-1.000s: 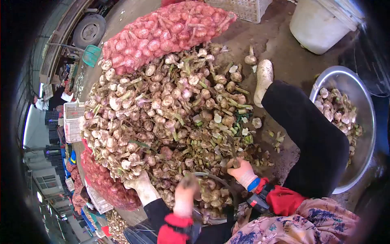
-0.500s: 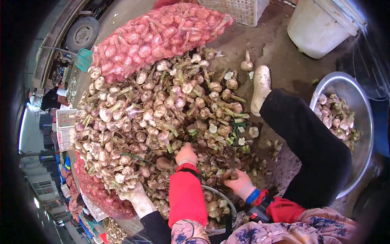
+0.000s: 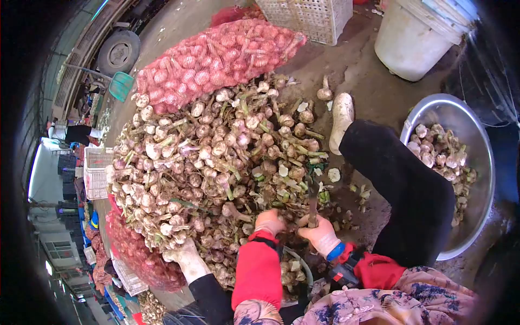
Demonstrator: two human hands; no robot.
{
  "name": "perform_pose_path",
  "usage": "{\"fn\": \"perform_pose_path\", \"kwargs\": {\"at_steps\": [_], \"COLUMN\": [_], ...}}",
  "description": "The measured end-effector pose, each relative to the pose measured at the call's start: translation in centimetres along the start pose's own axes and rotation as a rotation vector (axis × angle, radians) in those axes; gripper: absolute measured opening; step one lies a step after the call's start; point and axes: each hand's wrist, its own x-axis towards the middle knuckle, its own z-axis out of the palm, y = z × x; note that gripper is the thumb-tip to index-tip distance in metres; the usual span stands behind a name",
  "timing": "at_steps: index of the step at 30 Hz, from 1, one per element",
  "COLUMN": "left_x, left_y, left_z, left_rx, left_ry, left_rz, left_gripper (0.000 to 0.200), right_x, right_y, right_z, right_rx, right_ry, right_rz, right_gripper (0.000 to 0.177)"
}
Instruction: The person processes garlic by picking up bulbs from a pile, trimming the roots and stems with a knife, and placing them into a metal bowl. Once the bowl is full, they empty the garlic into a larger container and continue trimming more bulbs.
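In the head view, my right hand [image 3: 320,236] is closed round the wooden handle of a knife [image 3: 312,208], its dark blade pointing away from me over the trimmings. Close to its left is my left hand [image 3: 269,222], fingers curled shut; whatever they hold is hidden. Both hands are over the near edge of a big heap of garlic bulbs [image 3: 206,149] with stems and soil on them. Cut stem pieces and peel lie beyond the blade. Below my hands, a round container [image 3: 307,269] holding garlic is partly covered by my left sleeve.
A metal basin [image 3: 483,162] with garlic bulbs stands right of my leg. Beyond the heap lie a red mesh sack of garlic [image 3: 216,59], a white crate [image 3: 309,19] and a white bucket [image 3: 414,43]. Another mesh sack [image 3: 141,252] lies left. People are in the left background.
My left hand has moved right and nearer to me, coming close to my right hand. The knife stays in my right hand. The whole view has shifted slightly.
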Motion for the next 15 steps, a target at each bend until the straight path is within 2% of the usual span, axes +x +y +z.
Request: {"fn": "perform_pose_path", "kwargs": {"at_steps": [1, 3, 5, 6, 7, 9, 10, 11, 13, 14, 15], "left_x": [-1.6, -3.7, -5.3, -9.1, -12.9, -14.4, -16.7, -17.8, -20.6, -21.5, -22.2], "left_y": [0.7, 0.0, -1.0, 0.8, 3.3, 1.3, 2.9, 3.5, 5.3, 6.4, 7.8], "left_z": [-1.2, -1.5, -0.2, -1.4, -3.0, -0.6, -0.4, 0.4, 0.1, 0.0, -0.1], "left_rx": [-0.214, -0.577, -1.547, -1.730, -1.897, -1.939, -2.059, -2.171, -2.193, -2.196, -2.231], "left_ry": [0.074, 0.264, 0.229, 0.295, 0.400, 0.206, 0.324, 0.351, 0.391, 0.391, 0.477], "left_rz": [-0.035, 0.059, 0.246, 0.359, 0.388, 0.462, 0.248, 0.225, 0.198, 0.202, 0.144], "left_gripper": [0.066, 0.060, 0.048, 0.040, 0.030, 0.024, 0.025, 0.036, 0.052, 0.052, 0.057], "right_x": [-0.2, -0.5, -0.7, -1.1, -1.7, -3.2, -4.1, -5.4, -7.5, -7.6, -8.4], "right_y": [-0.5, -1.4, -1.0, -1.1, -1.5, -2.9, -3.7, -4.6, -6.1, -4.5, -4.7], "right_z": [0.0, -0.1, -0.1, 0.0, -0.1, -0.1, -0.3, -0.4, -0.5, -0.5, -0.4], "right_rx": [0.081, 0.148, 0.122, 0.091, 0.089, -0.099, -0.146, -0.152, -0.112, -0.069, 0.016], "right_ry": [0.012, -0.053, -0.137, -0.174, -0.179, -0.278, -0.340, -0.344, -0.453, -0.499, -0.538], "right_rz": [-0.041, -0.016, -0.008, -0.035, -0.032, 0.032, 0.010, 0.011, 0.032, -0.056, 0.061], "right_gripper": [0.022, 0.023, 0.025, 0.028, 0.028, 0.030, 0.031, 0.031, 0.026, 0.028, 0.029]}}
